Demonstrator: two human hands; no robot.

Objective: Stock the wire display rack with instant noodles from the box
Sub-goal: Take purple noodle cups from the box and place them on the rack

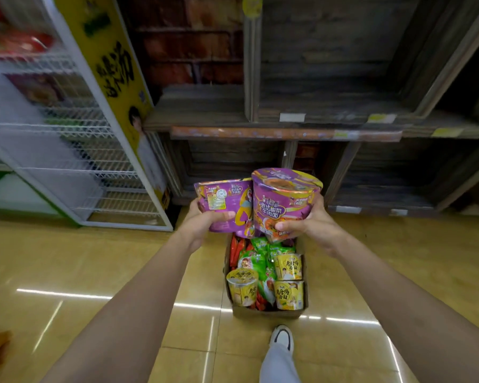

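centrally, two purple instant noodle bowls wrapped in glossy film are held up above the open brown cardboard box (pixel 266 313). the left purple noodle bowl (pixel 224 205) is tilted on its side, its lid end turned to the left, and is gripped by the left hand (pixel 202 225), whose thumb is curled over the bowl's lower wall while the fingers are wrapped behind it. the right purple noodle bowl (pixel 284 203) is held nearly upright with its lid tipped toward the camera, and is clasped by the right hand (pixel 313 225), the thumb pressed on the front near the base and the fingers curled round the far side. the two bowls are touching side by side.

below them the box is seen standing on the glossy yellow tiled floor (pixel 94 272), filled with three yellow noodle cups (pixel 242 286), green packets (pixel 256 261) and red packets (pixel 237 247). just before the box a white and black shoe (pixel 282 337) and a pale grey trouser leg (pixel 277 363) are seen.

further out to the left, the white wire display rack (pixel 67 150) is stood, blurred, with a yellow printed side panel (pixel 116 64) along its edge. behind the bowls, dark wooden shelving (pixel 288 111) with price labels on its front edges is seen.
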